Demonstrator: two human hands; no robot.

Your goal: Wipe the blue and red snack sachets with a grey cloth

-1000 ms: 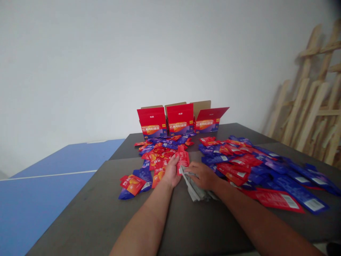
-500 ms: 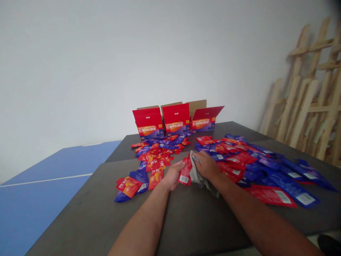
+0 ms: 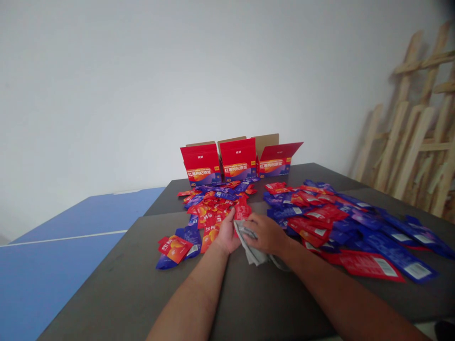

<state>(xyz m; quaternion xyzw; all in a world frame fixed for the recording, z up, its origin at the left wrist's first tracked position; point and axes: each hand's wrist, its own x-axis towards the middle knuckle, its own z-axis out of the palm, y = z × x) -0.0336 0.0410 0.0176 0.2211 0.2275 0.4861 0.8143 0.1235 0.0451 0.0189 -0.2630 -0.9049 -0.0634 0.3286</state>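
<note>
My left hand (image 3: 228,235) grips a red sachet (image 3: 243,209), its thumb along the near side. Part of that sachet is covered by a grey cloth (image 3: 256,256). Bunched in the fingers of my right hand (image 3: 266,233), the cloth presses on the lower end of the sachet and drapes toward the table. Both hands are close together above the dark table. To their left lies a pile of red sachets (image 3: 210,232) and blue ones. On the right spreads a bigger heap of blue sachets (image 3: 391,248) and red sachets (image 3: 373,265).
Three open red cartons stand in a row at the back: a left carton (image 3: 202,169), a middle carton (image 3: 239,163) and a right carton (image 3: 275,163). A blue table (image 3: 71,251) adjoins the dark table (image 3: 117,289). Wooden frames (image 3: 419,123) lean on the right wall.
The cloth and my right hand have shifted left and down the sachet, covering its barcode end. The sachet's other end now points away from me. The view has turned slightly left.
</note>
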